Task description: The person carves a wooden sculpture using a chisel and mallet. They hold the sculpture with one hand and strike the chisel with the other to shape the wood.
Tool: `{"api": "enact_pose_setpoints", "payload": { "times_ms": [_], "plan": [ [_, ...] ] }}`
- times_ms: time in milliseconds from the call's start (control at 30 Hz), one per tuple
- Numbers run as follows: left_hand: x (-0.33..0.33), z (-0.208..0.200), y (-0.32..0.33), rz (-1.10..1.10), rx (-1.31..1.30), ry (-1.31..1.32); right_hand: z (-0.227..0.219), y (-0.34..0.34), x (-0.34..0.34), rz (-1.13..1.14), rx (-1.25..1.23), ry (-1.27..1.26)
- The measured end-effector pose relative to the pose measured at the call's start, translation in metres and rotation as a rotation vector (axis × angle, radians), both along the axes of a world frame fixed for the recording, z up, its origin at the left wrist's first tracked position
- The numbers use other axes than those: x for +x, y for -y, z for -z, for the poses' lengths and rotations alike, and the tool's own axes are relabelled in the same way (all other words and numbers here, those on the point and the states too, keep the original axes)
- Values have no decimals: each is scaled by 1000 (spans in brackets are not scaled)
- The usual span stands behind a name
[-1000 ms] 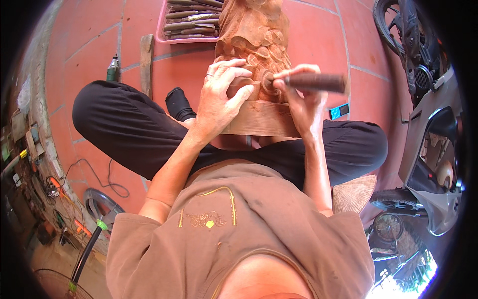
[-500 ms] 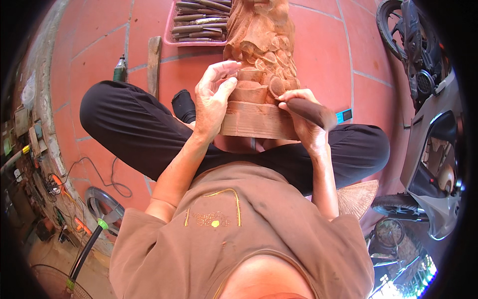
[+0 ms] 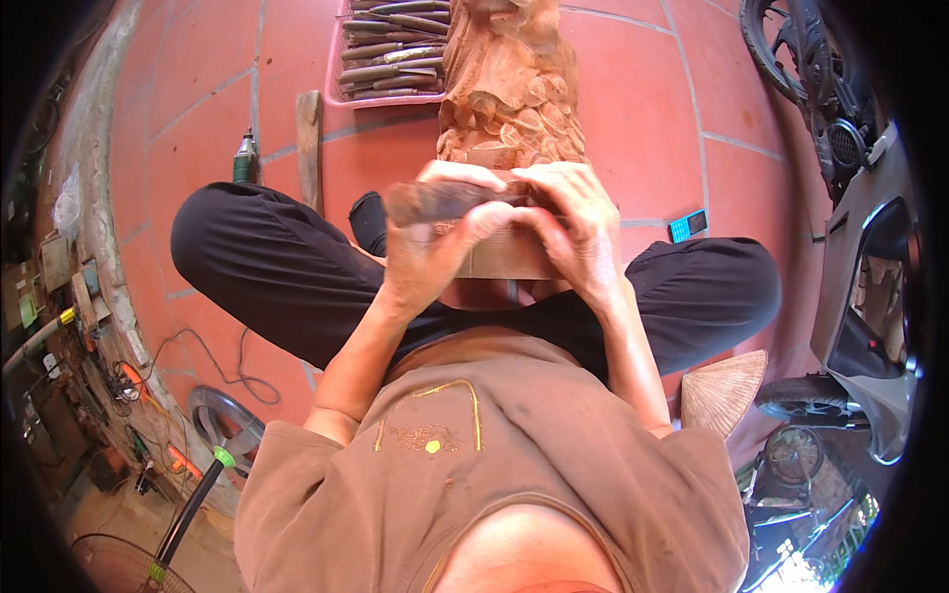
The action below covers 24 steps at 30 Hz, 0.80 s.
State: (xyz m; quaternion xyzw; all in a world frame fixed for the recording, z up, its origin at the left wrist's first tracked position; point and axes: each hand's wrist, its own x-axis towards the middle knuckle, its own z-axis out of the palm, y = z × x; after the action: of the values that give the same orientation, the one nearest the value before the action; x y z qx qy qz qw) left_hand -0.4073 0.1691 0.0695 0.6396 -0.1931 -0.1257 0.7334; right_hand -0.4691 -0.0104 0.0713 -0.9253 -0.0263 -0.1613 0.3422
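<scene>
A reddish-brown wood carving (image 3: 514,109) with leafy, rounded relief lies before me between my legs, its flat base toward me. Over the base, both hands meet around a carving chisel with a dark wooden handle (image 3: 435,202), held crosswise. My left hand (image 3: 430,252) is closed around the handle, its thumb along the near side. My right hand (image 3: 578,222) pinches the tool's other end, fingers and thumb bent together. The blade is mostly hidden by the fingers, and whether it touches the wood cannot be seen.
A pink basket (image 3: 332,74) of several dark-handled tools stands far left of the carving. Left of it lie a wooden stick (image 3: 309,148) and a green power tool (image 3: 244,158). A blue phone (image 3: 688,226) lies right, near a parked motorbike (image 3: 860,287); a fan (image 3: 129,563) is lower left.
The chisel has swung from my right hand's side to lie across the base, handle now leftward. My left hand, open before, has closed on it; my right has shifted inward.
</scene>
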Motion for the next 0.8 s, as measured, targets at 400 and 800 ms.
{"api": "enact_pose_setpoints", "payload": {
  "times_ms": [400,800],
  "plan": [
    [19,20,-2,-194,-49,-100,15,10,-8,155,140,-123],
    [31,27,1,-168,-174,-233,12,12,-8,144,133,-157]
  ]
}}
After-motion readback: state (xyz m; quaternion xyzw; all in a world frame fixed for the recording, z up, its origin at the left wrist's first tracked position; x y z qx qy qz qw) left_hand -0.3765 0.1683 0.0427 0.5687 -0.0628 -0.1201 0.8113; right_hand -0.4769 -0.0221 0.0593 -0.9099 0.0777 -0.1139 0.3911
